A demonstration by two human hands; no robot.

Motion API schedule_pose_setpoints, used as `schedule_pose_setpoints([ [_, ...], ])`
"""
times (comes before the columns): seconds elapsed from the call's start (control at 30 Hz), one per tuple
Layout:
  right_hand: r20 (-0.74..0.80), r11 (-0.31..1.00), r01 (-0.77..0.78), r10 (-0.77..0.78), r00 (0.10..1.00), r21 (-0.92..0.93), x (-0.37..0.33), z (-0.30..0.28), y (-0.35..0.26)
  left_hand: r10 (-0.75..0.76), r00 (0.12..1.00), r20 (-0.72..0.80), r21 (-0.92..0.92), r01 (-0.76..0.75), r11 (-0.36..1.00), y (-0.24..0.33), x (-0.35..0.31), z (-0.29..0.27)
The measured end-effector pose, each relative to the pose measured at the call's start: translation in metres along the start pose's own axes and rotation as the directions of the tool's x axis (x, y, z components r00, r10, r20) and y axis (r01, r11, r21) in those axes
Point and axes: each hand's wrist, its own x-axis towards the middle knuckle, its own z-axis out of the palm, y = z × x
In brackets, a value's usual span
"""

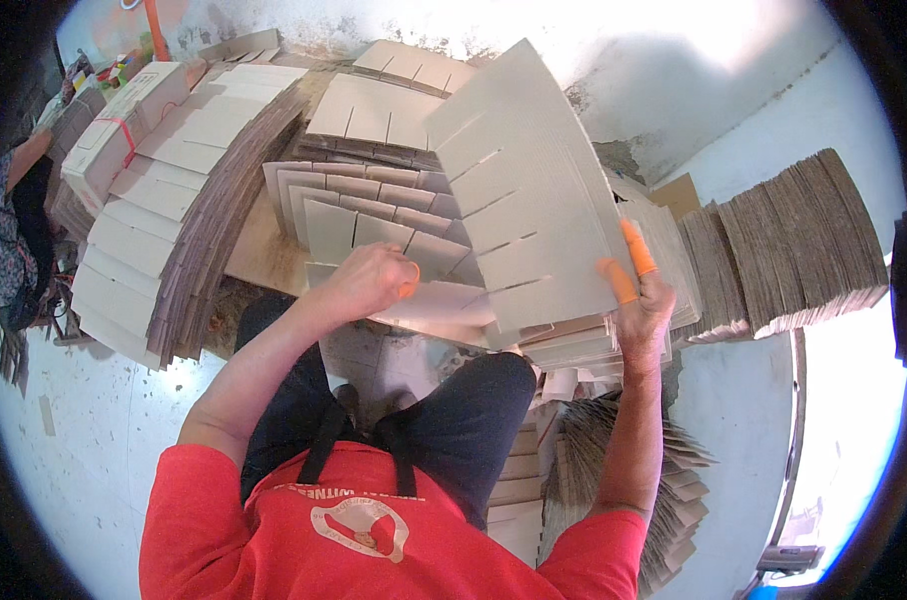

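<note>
My right hand (642, 305), with orange covers on its fingers, grips the edge of a few slotted cardboard sheets (519, 190), held tilted up. Short parallel slits run in from their left edge. Left of them, my left hand (372, 278) is closed, with an orange cover on one digit; whatever its curled fingers hold, if anything, is hidden. It is in front of upright slotted cardboard partitions (339, 225), which are set in rows across a low surface before my knees.
Long leaning stacks of cardboard pieces (189, 170) stand at left, with a white carton (124, 130) on them. More slotted sheets (374, 110) lie behind the partitions. Brown cardboard stacks (784, 245) are at right, fanned pieces (624, 470) beside my right arm. A stained wall (754, 120) stands behind.
</note>
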Motion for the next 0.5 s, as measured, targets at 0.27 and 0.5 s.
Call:
schedule_pose_setpoints([
  [0.27, 0.007, 0.995, 0.091, -0.092, 0.996, 0.043, -0.006, 0.019, 0.021, 0.091, 0.966, -0.242, 0.280, -0.020, 0.960, -0.007, 0.033, -0.015],
  [0.5, 0.081, 0.982, -0.148, 0.140, 0.987, 0.116, -0.008, 0.017, 0.002, 0.018, 0.992, -0.127, 0.124, -0.002, 0.992, -0.031, 0.026, 0.001],
])
